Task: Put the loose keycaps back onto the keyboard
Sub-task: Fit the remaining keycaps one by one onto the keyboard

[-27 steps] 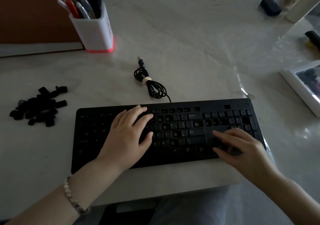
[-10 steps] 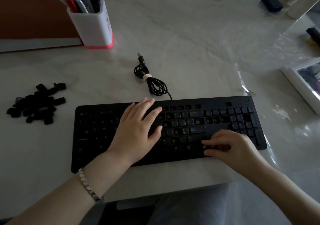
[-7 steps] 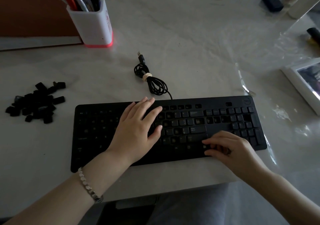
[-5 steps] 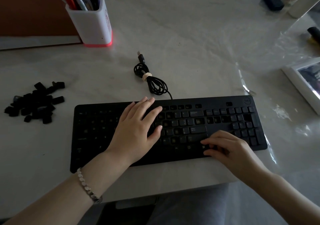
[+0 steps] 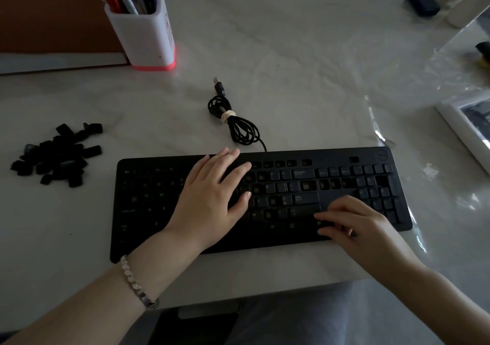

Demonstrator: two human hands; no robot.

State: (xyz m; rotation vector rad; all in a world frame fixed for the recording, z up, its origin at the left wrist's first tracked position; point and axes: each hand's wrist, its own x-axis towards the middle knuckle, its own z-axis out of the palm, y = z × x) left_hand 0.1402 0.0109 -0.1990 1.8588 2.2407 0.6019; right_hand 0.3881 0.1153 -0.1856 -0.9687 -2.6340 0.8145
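Keyboard (image 5: 265, 242) at the near edge of the table (image 5: 291, 61), middle keys hidden under the flat, straight-fingered left hand (image 5: 209, 201). Right hand (image 5: 356, 224) curls over its 4 o'clock corner; whether it holds anything cannot be told. Loose keycaps (image 5: 57, 156) heaped at 9 o'clock, well apart.

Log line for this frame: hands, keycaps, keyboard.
left hand flat on keyboard middle | right hand fingers curled at lower-right keys, hold unclear | keycaps piled on table left of keyboard
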